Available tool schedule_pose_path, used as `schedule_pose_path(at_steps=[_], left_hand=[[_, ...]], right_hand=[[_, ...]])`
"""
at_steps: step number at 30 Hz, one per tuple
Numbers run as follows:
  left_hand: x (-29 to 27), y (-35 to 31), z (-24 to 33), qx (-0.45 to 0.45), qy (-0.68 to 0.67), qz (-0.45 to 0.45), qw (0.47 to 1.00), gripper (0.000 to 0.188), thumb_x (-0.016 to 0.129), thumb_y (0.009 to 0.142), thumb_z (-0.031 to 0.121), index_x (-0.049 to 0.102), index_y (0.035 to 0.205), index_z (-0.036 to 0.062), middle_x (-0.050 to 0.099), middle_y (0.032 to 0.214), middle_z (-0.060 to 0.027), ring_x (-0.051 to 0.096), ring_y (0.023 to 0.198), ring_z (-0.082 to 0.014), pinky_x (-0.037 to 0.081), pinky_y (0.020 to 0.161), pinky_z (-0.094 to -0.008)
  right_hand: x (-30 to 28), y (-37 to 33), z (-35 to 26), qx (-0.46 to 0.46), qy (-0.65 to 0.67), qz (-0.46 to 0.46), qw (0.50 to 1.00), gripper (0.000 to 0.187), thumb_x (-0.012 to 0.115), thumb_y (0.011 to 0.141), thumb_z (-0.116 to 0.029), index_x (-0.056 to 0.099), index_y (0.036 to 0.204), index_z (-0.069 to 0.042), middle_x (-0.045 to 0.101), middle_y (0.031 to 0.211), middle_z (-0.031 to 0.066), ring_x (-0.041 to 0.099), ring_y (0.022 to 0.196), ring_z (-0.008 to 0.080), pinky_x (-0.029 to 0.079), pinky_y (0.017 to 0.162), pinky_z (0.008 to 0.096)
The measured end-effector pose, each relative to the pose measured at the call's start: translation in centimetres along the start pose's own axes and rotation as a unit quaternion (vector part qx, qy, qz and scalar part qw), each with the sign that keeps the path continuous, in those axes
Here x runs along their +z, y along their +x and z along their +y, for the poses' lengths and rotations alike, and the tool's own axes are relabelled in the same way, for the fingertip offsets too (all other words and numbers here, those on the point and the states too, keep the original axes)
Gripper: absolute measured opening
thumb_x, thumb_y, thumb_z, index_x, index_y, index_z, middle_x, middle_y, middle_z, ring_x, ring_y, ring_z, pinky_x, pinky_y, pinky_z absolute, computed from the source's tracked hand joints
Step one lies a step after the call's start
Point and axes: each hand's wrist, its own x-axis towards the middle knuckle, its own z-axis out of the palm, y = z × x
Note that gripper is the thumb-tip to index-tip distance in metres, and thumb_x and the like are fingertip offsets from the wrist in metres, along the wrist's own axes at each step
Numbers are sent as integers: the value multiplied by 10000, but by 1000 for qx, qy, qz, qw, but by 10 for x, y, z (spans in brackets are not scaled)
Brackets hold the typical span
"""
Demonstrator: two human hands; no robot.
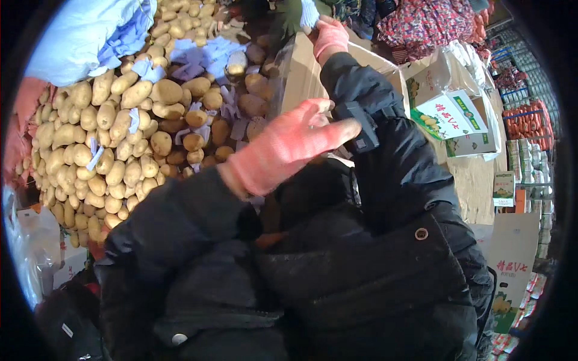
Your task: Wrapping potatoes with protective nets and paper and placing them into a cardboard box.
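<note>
The left hand (pixel 283 146) is nearer, thumb touching the black device (pixel 366 137) just rightward, its long axis crossing the thumb; the right hand (pixel 331 37) lies beyond. Whether either pinches, I cannot tell.

The pink-gloved left hand (pixel 289 143) touches a black box (pixel 363 135) against the right sleeve (pixel 400 156). The pink-gloved right hand (pixel 331 37) stretches past a brown carton (pixel 306 75), up against a pale blue thing (pixel 309 13). Potatoes (pixel 111 141) strewn with blue paper (pixel 214 55) lie heaped at the left.
</note>
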Motion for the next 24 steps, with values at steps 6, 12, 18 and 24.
schedule_pose_path(at_steps=[6,12,18,24], left_hand=[[58,12,11,-277,-270,158,909,443,795,829,244,572,1155,42,642,1017,-8,606,918,-108,488,827,-263],[89,-3,1,-220,-307,184,908,473,778,827,178,540,1207,27,608,1009,-3,575,897,-98,473,812,-252],[102,-6,-3,-200,-292,187,916,438,755,843,135,545,1209,19,585,984,13,553,886,-72,465,808,-239],[86,-16,-16,-174,-153,107,967,439,721,885,128,520,1250,-11,638,1005,-21,579,957,-94,471,847,-241]], right_hand=[[60,-53,-31,-39,-77,25,996,184,659,849,-10,670,1033,-23,671,914,75,649,796,203,570,725,348],[64,-58,-69,25,97,-6,995,188,632,891,1,621,1078,-16,662,938,92,670,807,254,606,674,391],[57,-57,-91,30,245,-44,968,243,600,919,-2,583,1162,3,651,1038,139,662,915,290,598,720,412],[64,-90,-81,69,85,-59,992,261,640,895,-48,618,1152,-13,664,1026,123,653,932,262,568,795,402]])
